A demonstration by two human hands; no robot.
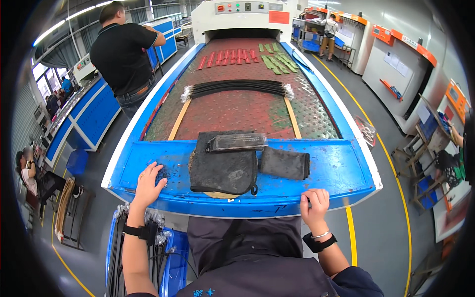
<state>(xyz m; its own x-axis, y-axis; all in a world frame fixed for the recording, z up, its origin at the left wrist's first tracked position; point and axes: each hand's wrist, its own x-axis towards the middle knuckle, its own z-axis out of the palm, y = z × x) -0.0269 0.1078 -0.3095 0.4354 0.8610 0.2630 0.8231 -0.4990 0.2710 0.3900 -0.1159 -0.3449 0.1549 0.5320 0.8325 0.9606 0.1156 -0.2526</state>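
Observation:
My left hand [149, 184] rests on the blue ledge [131, 161] at the machine's front, fingers spread and holding nothing. At the ledge's right front edge, my right hand [315, 205] is curled closed, with nothing visible in it. Between the hands lies a dark cloth pad [222, 173], with a flat black pack in clear plastic [237, 142] across its top. Beside it is a folded dark grey cloth [285, 164]. Farther off, a bundle of long black strips [237, 88] with plastic-wrapped ends lies across two wooden slats [179, 120] on the belt.
Red pieces [228, 57] and green pieces [278, 63] lie farther along the worn belt [232, 116], before the machine opening [242, 34]. A blue bin [177, 252] with wrapped black strips stands below left. A person in black [123, 54] stands left of the belt.

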